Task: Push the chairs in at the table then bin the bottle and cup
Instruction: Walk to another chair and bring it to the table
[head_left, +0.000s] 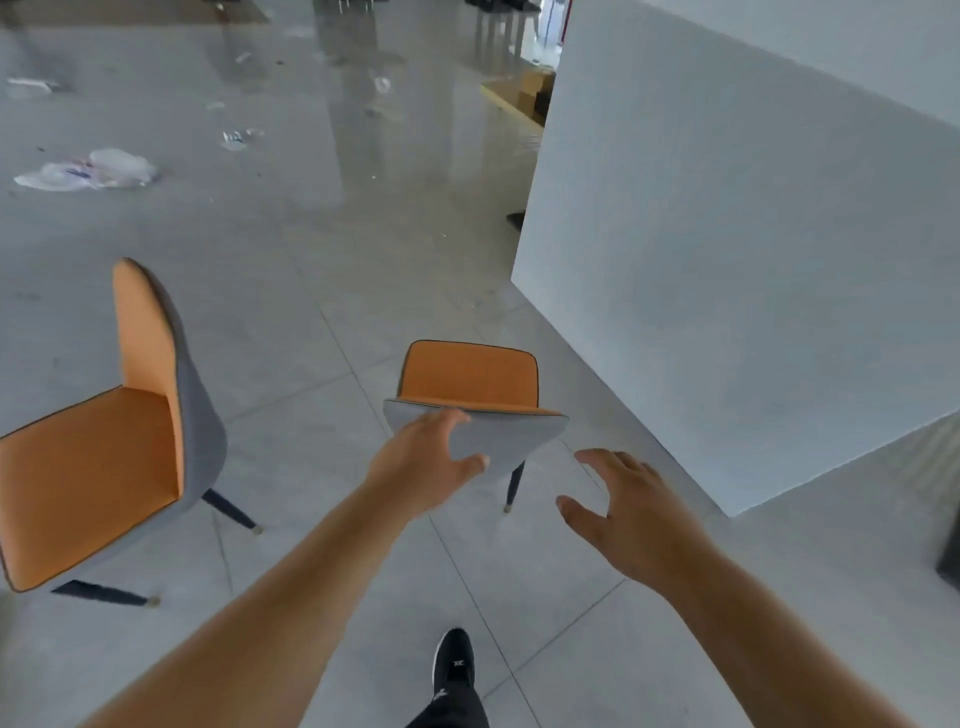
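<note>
Hands (524, 499) at chair (470, 410) backrest.

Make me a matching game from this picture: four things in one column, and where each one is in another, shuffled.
Things:
1. left hand
2. right hand
3. side chair
4. shoe

Places:
A. bottom middle, on the floor tiles
B. far left, seat facing the viewer's left
C. on the grey back of the middle chair
D. open in the air, touching nothing, near the white table

Pairs: 1-C, 2-D, 3-B, 4-A
</note>
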